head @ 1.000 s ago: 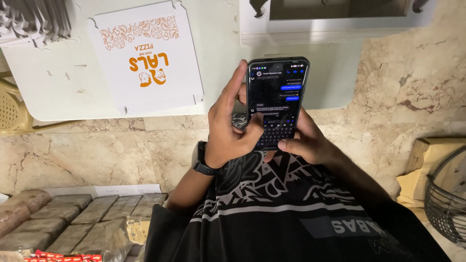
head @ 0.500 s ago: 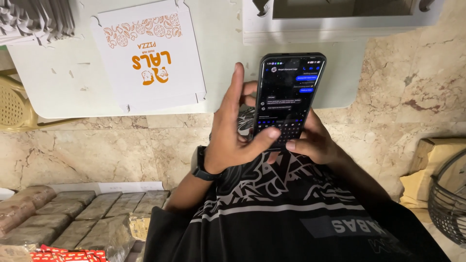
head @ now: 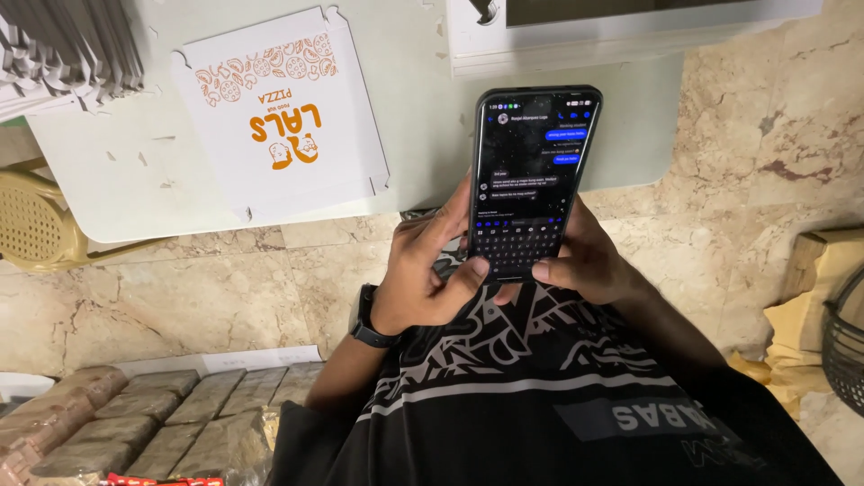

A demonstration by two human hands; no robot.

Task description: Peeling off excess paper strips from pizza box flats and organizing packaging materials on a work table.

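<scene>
A black smartphone [head: 531, 175] with a lit chat screen and on-screen keyboard is held upright in front of my chest. My left hand [head: 423, 274], with a black watch on its wrist, wraps the phone's left edge, thumb on the keyboard. My right hand [head: 585, 261] grips the phone's right lower edge, thumb also at the keyboard. Beyond the phone, a flat white pizza-box blank [head: 279, 117] with orange print lies on a pale table [head: 108, 189].
A stack of flat cardboard blanks [head: 63, 49] lies at the table's left corner. A yellow plastic chair [head: 36, 220] stands at left. Wrapped brown packs [head: 162, 418] sit at lower left. Cardboard pieces and a dark wire basket [head: 841, 342] are at right. The floor is marble.
The phone and both hands sit further right and slightly higher in view as my head shifted. Both hands still hold the phone, thumbs at the keyboard.
</scene>
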